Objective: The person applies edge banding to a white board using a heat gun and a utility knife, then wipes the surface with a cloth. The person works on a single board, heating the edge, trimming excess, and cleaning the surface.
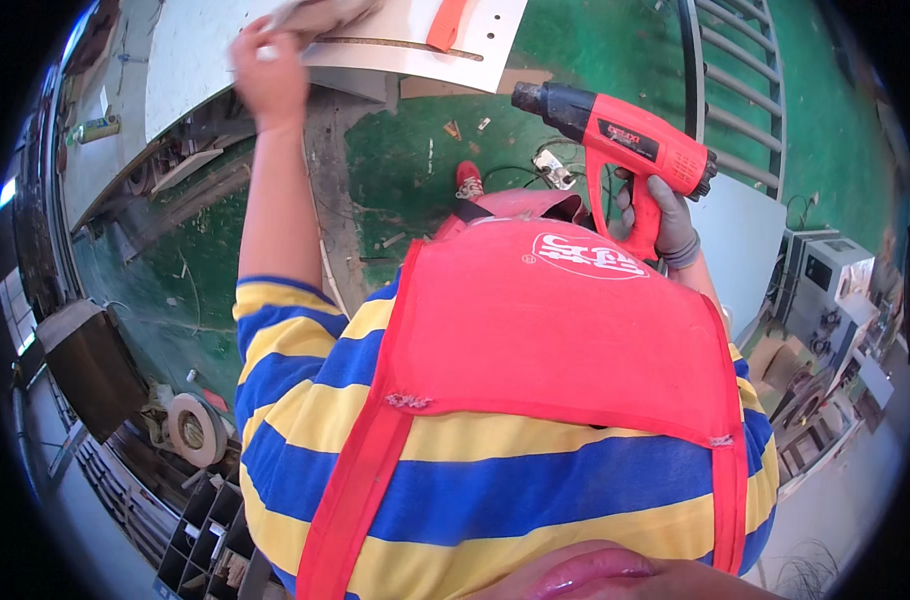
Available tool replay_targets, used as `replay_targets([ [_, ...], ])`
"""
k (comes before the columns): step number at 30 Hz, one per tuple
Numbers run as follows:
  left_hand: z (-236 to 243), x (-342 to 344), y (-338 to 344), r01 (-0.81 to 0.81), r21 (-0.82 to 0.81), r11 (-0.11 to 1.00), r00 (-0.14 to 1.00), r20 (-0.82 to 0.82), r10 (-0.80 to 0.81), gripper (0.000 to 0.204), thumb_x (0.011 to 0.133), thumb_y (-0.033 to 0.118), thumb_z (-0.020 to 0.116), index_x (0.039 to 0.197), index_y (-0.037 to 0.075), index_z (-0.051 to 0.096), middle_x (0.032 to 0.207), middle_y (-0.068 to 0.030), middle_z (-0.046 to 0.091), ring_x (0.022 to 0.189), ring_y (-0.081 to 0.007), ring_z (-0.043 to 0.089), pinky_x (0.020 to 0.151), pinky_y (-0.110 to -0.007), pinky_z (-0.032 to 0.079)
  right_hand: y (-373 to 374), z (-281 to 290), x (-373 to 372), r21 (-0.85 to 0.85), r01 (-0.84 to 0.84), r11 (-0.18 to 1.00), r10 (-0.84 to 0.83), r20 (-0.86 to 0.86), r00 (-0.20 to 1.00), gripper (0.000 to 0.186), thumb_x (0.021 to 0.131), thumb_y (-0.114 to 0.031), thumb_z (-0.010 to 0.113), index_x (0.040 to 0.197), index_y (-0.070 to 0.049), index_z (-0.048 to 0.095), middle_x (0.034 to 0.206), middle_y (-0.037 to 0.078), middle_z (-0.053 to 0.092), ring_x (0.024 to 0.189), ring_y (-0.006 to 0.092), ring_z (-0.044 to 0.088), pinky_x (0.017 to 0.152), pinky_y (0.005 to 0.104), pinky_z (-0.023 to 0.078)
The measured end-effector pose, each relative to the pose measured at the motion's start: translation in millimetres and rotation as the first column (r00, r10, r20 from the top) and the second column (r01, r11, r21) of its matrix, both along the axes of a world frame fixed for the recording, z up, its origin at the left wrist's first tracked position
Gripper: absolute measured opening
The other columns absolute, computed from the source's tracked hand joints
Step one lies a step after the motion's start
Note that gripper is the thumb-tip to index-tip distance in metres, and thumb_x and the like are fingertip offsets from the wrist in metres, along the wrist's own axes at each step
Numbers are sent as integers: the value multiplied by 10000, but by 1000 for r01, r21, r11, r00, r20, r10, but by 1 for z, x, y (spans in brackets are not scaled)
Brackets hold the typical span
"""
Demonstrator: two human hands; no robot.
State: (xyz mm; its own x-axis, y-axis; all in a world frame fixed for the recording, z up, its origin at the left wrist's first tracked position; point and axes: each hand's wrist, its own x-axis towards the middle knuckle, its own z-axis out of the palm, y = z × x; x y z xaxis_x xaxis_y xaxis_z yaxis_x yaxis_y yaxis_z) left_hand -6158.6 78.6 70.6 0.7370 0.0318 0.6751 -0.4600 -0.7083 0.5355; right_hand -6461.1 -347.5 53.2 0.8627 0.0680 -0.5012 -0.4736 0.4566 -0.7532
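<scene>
Seemingly readying white slotted flat panel with curled bare left hand of unclear hold, gripping red-and-black plastic heat gun in grey-gloved right hand; next, likely aiming.

Lighting bright, mostly even; window glowing pale; left hand slightly blurred at near edge of board; heat gun sharp; straight lines bowed, corners black.

A white-printed red apron overlies a blue-and-yellow striped shirt, with a grey glove on the right hand at half-past two and a red shoe at twelve.
</scene>
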Motion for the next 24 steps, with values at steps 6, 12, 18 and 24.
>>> replay_targets([
  [6,108,-48,49,-30,-672,740,965,175,197,221,911,132,532,1030,-19,424,934,-166,588,748,-236,616,588,-383,570,6,-4,-3,-21,67,998,-66,19,998,451,977,-365,530,1219,16,542,850,108,646,630,135,614,564,247,531],
  [12,71,-88,52,-322,-117,940,932,-213,293,384,949,287,586,1134,-47,549,1016,-185,633,890,-273,614,851,-364,494,-2,-10,-1,20,-17,1000,18,-8,1000,455,983,-367,520,1229,15,542,869,95,649,637,121,620,561,231,539],
  [18,-9,-134,43,-262,-100,960,839,-515,176,315,926,301,640,971,-10,617,917,-130,665,846,-212,611,806,-354,489,-1,-14,-3,89,12,996,-11,-13,1000,478,980,-381,523,1229,27,550,870,99,653,636,116,633,544,232,541],
  [24,-28,-156,32,-185,-30,982,843,-518,143,275,915,239,648,1033,-1,585,975,-120,646,898,-228,606,843,-343,476,4,-11,0,10,46,999,-47,37,998,484,988,-382,510,1232,35,552,860,87,658,621,111,632,546,234,544],
])
